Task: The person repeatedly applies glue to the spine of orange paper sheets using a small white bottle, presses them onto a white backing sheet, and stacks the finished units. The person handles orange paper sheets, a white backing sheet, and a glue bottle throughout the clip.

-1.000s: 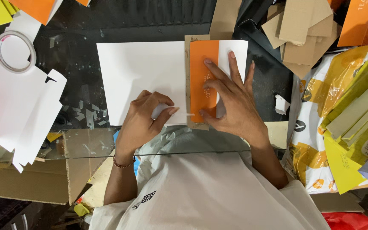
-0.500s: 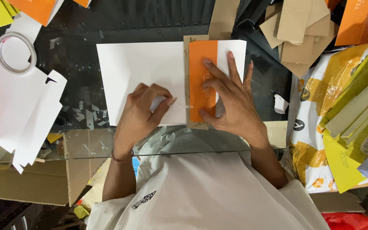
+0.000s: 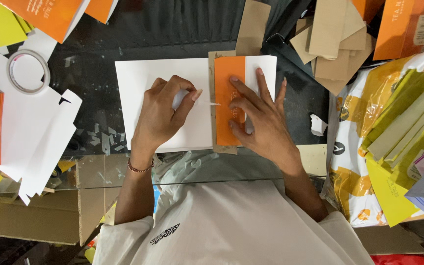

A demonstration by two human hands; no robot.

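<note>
A flat white card sheet (image 3: 138,78) lies on the dark glass table (image 3: 94,54), with an orange panel (image 3: 227,71) folded over its right part. My left hand (image 3: 165,115), with a bracelet at the wrist, rests on the sheet and pinches a thin white strip (image 3: 211,103) that runs right to the orange panel's edge. My right hand (image 3: 258,122) lies flat with fingers spread, pressing down the orange panel and the white flap (image 3: 266,66) beside it.
A roll of clear tape (image 3: 28,71) lies at the left above a stack of cut white sheets (image 3: 30,132). Orange cartons (image 3: 50,14) sit at the top left, brown card pieces (image 3: 334,39) at the top right, and yellow packets (image 3: 398,127) at the right.
My left hand has moved away from me along the orange panel's edge, drawing the thin white strip with it. My right hand has stayed pressed on the panel.
</note>
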